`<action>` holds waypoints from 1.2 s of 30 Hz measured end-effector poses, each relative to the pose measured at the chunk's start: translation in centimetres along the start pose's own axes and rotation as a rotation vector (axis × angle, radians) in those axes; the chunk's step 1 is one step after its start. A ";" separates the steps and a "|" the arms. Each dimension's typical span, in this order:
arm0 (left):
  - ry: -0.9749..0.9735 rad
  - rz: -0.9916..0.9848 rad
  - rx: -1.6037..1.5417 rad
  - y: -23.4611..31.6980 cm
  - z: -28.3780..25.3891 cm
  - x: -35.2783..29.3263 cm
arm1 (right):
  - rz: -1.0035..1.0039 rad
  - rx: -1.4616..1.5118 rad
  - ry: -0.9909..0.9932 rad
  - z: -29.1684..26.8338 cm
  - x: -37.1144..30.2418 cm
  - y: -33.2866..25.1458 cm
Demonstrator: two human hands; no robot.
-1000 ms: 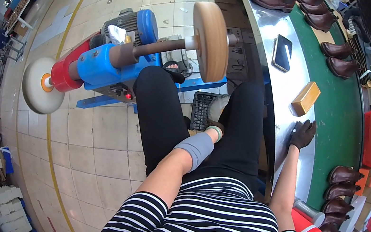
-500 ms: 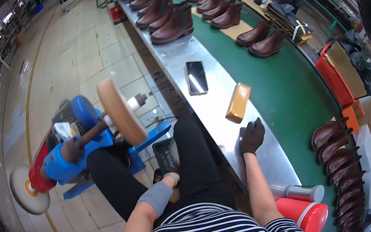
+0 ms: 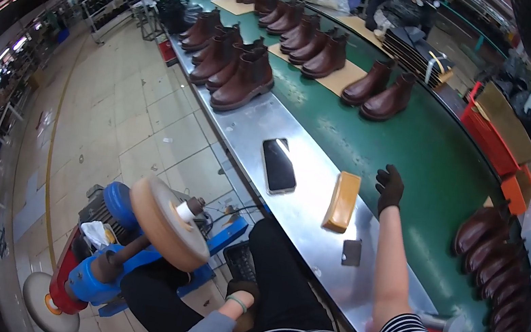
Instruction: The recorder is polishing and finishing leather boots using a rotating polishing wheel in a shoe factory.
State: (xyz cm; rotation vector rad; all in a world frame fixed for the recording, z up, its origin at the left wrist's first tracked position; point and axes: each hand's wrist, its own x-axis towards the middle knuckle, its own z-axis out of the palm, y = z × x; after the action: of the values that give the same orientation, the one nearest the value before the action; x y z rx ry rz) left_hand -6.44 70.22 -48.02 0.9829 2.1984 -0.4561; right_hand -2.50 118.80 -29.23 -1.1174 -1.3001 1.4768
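- The amber, oblong, smooth-faced block (image 3: 342,201) lies right of the frame's centre, lengthwise on the table's bare silver metal strip (image 3: 307,234); a broad face down probably keeps it steady and within reach.
- A thin, dark rectangular piece (image 3: 351,252) lies flat just below it, beside the forearm.
- The dark-gloved right hand (image 3: 389,188), nearest the block but apart from it, is open with fingers part-spread over the table's green surface (image 3: 363,154); no object shows in it, and whether it touches the surface is unclear.
- The dark-gloved left hand (image 3: 241,291) is low between the knees, lower centre; its fingers are hidden, so I cannot tell its grip.
- A black, glass-faced phone (image 3: 278,165) lies left of the block, perhaps to stay at hand.
- The tan, thick-rimmed wheel (image 3: 167,223), lower left, sits on a shaft, likely so its rim stays accessible.
- Brown leather ankle boots (image 3: 245,80) stand upright, upper centre, probably to keep their shafts uncrushed.
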 end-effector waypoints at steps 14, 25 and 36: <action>-0.267 0.406 -0.682 -4.1 -19.2 -12.2 | 0.712 0.821 -0.050 15.2 23.3 1.4; 0.183 0.756 -1.357 -5.5 -34.2 -15.8 | 0.281 0.830 0.077 5.3 30.3 3.4; 0.097 1.103 -1.401 1.3 -41.1 -25.0 | 0.237 0.658 -0.166 -4.8 14.2 -4.0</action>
State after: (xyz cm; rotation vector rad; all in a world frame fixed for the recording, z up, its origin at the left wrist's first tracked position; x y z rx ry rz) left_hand -11.33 80.78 -1.37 1.0761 1.1383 1.4196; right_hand -1.10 134.07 -26.74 -0.7325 -0.6962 2.0101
